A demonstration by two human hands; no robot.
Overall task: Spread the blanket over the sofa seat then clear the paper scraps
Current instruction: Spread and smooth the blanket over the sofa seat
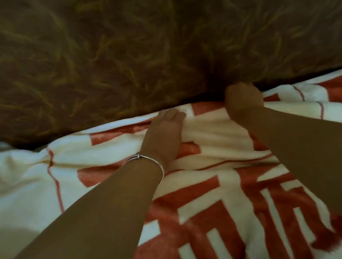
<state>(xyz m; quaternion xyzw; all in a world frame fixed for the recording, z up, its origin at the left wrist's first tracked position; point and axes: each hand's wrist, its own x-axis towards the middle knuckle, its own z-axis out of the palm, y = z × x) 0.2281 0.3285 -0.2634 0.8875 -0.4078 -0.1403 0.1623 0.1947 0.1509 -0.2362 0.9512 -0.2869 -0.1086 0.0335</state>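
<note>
Head view: my left hand [162, 135] lies flat, fingers uncurled, pinning the blanket [210, 207] on the seat. My right hand [242, 102], clenched on blanket edge, tucks it under the sofa back [131, 46]. No scraps visible.

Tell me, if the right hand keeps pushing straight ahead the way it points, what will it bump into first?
Most likely the dark brown sofa backrest with yellowish swirls. The right hand points into the shadowed gap where the cream and red patterned blanket meets that backrest, and seems already right against it, though depth is hard to judge.
</note>
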